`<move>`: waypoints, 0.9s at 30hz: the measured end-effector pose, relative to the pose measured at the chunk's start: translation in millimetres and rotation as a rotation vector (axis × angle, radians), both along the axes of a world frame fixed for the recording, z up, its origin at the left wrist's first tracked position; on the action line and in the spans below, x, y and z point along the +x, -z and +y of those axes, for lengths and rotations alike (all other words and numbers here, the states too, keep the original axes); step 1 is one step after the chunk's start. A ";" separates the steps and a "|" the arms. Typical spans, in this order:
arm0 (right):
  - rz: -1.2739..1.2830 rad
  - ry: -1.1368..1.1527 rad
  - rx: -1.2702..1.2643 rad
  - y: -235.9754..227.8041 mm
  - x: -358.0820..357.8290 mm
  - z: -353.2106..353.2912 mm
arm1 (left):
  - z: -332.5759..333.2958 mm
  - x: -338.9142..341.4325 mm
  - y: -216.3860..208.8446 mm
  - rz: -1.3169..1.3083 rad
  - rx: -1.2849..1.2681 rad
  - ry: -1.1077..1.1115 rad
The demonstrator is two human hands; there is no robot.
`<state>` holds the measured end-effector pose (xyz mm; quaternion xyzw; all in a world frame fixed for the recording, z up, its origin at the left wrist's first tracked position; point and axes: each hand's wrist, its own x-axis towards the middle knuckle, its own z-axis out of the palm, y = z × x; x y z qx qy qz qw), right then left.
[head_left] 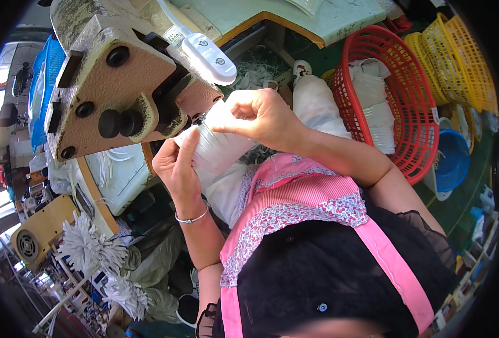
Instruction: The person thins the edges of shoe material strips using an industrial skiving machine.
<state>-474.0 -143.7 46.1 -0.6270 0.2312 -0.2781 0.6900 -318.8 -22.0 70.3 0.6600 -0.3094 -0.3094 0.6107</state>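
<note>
Nearest, one pink apron [294, 197] covers the lap. Just above it, two hands share one white pleated fabric piece [218, 143], which sits right against the sewing machine head [114, 84]. The left hand [176, 169] cups it from below, thumb pressed on the cloth; the right hand [263, 115] pinches its top edge beside the machine's needle area, which is probably hidden behind the fingers. Right of the machine stands one red basket [412, 135] holding white pieces, with two yellow baskets [457, 62] beyond it and one blue tub [455, 160] beside
</note>
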 end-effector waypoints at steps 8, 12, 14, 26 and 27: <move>-0.006 -0.025 0.129 -3.8 4.8 8.9 | 6.6 18.9 -3.4 0.132 -0.056 0.008; -0.043 -0.056 0.184 -0.4 7.6 5.8 | 6.9 21.7 -10.7 -0.017 0.036 0.072; -0.010 -0.079 0.171 -3.8 7.1 2.8 | 4.3 19.7 -12.3 -0.057 0.054 0.091; -0.009 -0.170 0.093 -6.7 4.1 -22.2 | -6.9 17.7 -18.0 -0.032 0.108 0.234; -0.009 -0.172 0.093 -8.6 4.4 -25.4 | -7.1 17.1 -17.5 -0.033 0.108 0.232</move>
